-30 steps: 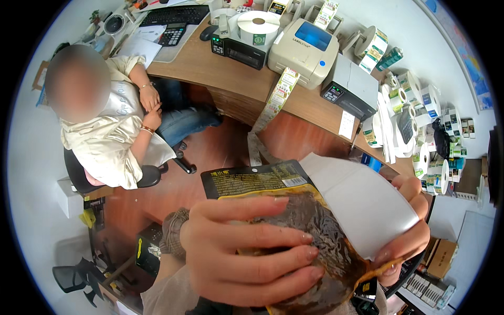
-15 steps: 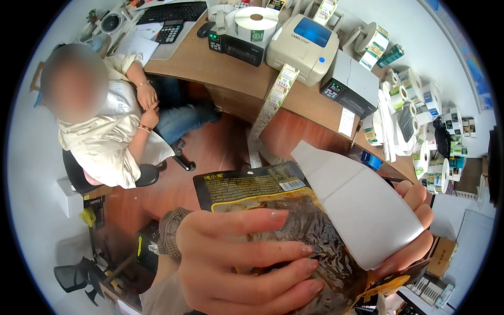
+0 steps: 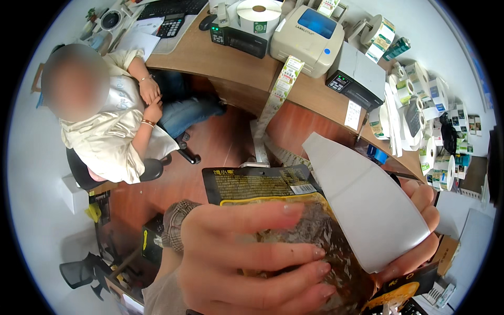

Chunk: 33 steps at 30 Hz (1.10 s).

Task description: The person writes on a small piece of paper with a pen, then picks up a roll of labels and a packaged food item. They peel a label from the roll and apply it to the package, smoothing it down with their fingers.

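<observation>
A black and gold plastic food pouch [image 3: 257,184] with a clear window over dark brown contents is held up in front of me. Across its window lies my left hand [image 3: 247,257], fingers stretched out and slightly apart; the thumb is hidden. My right hand [image 3: 422,223] grips a strip of blank white labels [image 3: 373,205] at the pouch's right side, its fingers curled round the strip's edge. The strip covers part of the pouch, so how that hand bears on the pouch is partly hidden. A yellow-printed lower corner of packaging sticks out below the right hand.
Beyond stands a wooden desk [image 3: 236,65] bearing a beige label printer [image 3: 307,44], black printers and label rolls [image 3: 417,84]. A printed label strip [image 3: 286,79] hangs from the beige printer toward the floor. A person [image 3: 113,121] sits at the left, hands clasped. A black chair [image 3: 84,275] stands lower left.
The pouch, label strip and both hands sit slightly farther right in the picture. My left fingers have slid a little to the right. More of the yellow-printed lower corner shows below my right hand.
</observation>
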Available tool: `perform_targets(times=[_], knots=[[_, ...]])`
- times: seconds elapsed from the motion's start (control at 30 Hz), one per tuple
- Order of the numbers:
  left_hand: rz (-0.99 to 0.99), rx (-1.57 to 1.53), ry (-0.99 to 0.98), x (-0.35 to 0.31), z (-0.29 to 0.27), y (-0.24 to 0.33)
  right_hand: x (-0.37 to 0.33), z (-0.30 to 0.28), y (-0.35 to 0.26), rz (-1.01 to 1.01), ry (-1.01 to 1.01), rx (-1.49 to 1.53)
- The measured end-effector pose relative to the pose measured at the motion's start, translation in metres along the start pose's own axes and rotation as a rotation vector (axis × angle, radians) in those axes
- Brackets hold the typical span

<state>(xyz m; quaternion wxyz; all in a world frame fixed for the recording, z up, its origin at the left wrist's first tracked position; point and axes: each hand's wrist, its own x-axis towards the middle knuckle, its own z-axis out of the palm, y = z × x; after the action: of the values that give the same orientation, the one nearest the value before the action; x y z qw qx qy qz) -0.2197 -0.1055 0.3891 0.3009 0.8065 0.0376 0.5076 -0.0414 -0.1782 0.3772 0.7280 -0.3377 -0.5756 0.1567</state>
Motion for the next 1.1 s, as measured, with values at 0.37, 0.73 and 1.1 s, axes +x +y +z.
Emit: perform_targets(times=[0.37, 0.73, 1.1], knots=[[0.155, -0.213, -0.389, 0.029, 0.006, -0.031, -0.003, -0.028, -0.015, -0.129, 0.104, -0.072], [0.483, -0.715, -0.652, 0.091, 0.1, -0.017, -0.042, -0.044, -0.135, -0.122, 0.364, -0.644], [0.392, -0.842, -0.737, 0.09, 0.103, -0.022, -0.044, -0.035, -0.14, -0.112, 0.411, -0.606]])
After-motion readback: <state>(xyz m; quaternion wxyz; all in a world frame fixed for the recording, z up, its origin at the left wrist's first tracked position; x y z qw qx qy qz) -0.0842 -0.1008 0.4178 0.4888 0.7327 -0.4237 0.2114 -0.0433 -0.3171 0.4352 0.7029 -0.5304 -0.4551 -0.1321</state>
